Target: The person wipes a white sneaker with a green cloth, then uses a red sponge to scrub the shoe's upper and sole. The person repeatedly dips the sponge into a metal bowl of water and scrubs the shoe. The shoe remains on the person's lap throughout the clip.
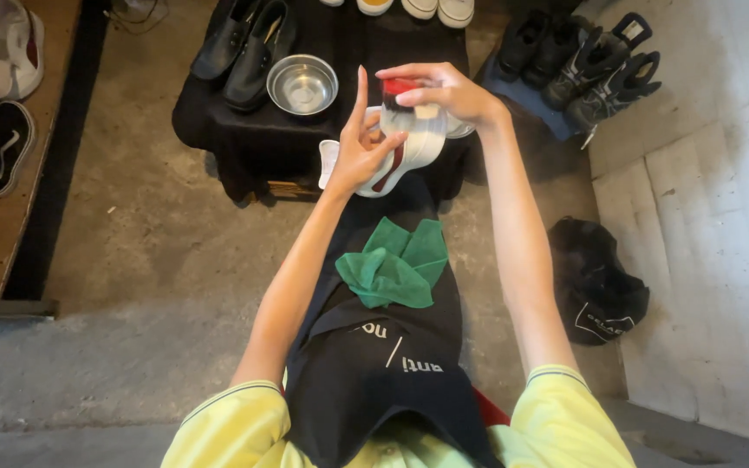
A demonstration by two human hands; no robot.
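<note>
Yellow short sleeves [556,416] with dark-striped cuffs; black apron [383,373] with white lettering; bare forearms

Grey concrete floor [158,225], black-draped low table [218,130]

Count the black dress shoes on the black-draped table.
2. Both black dress shoes lie side by side at the table's far left, beside the steel bowl: one outer, one nearer the bowl. Others may be hidden beyond the frame's top edge.

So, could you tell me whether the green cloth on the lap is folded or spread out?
Crumpled, not spread: the green cloth lies bunched in loose folds on the black apron.
</note>
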